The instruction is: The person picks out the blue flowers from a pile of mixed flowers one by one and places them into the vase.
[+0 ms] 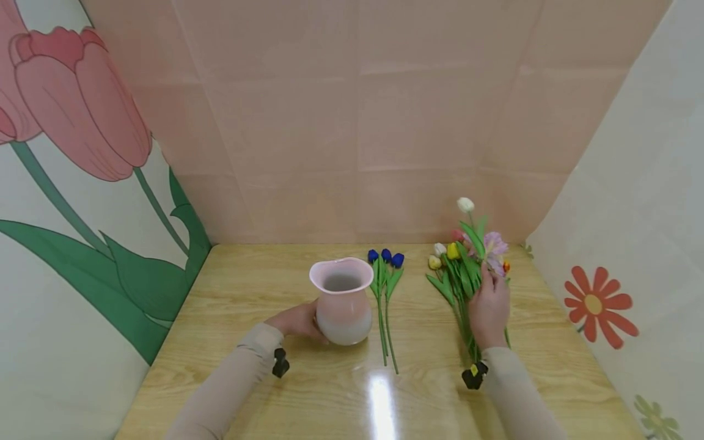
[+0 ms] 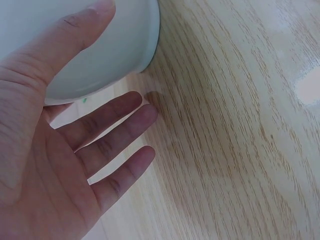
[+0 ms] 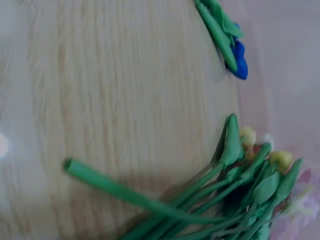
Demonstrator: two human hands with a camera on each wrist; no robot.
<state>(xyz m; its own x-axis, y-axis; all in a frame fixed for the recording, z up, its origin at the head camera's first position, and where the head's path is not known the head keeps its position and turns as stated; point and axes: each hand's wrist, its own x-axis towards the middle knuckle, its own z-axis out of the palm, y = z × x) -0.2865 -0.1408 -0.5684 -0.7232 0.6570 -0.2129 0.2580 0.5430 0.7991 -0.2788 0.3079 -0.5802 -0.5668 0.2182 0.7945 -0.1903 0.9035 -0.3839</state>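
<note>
My left hand (image 1: 299, 320) holds a pink-and-white vase (image 1: 345, 315) with a wavy rim, at the middle of the table. In the left wrist view the thumb (image 2: 75, 37) lies along the vase's pale lower side (image 2: 112, 60); the other fingers reach past its base, several of them off it. On the right, my right hand (image 1: 489, 311) pinches the stem of a white tulip (image 1: 465, 205) above a bunch of artificial flowers (image 1: 462, 275). A loose green stem end (image 3: 100, 181) stands out over the bunch in the right wrist view, where the hand itself is out of sight.
Three blue tulips (image 1: 386, 256) lie on the wooden table (image 1: 247, 275) between the vase and the bunch. Yellow, white and pink-purple blooms are in the bunch. A pink backdrop (image 1: 352, 122) rises behind the table, with printed flower panels at both sides.
</note>
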